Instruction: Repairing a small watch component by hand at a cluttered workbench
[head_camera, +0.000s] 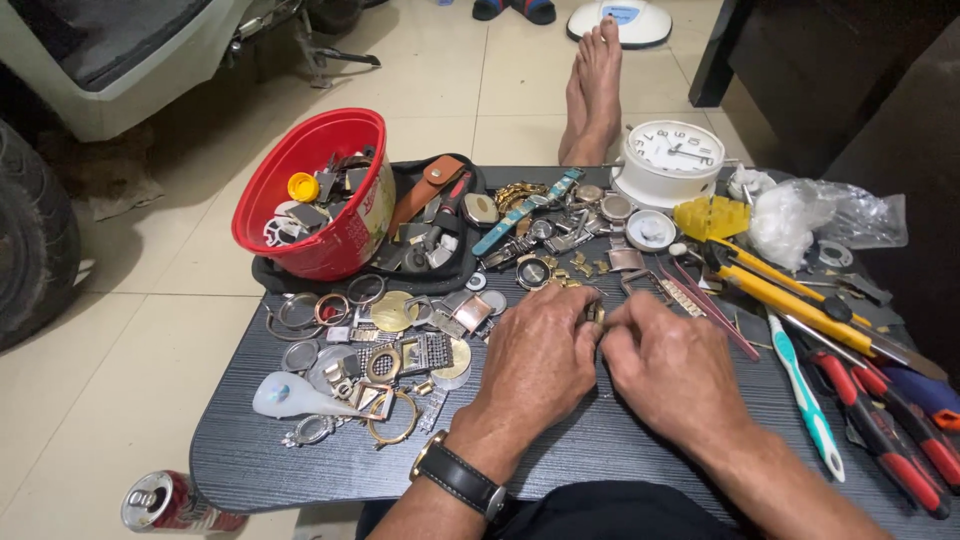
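Gold watch part (597, 313), small and mostly hidden, sits pinched between left hand (537, 362) and right hand (668, 365) grips.

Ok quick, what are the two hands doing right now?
Left hand: closed, pinching a small metal piece.
Right hand: closed, fingertips on the same metal piece.

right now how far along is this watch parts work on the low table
Looks done: loose bezels and cases lie spread at left, more scrap in the red bucket. In hand: left hand and right hand pinch a small metal piece between them. Left: the watches heaped behind look untouched.
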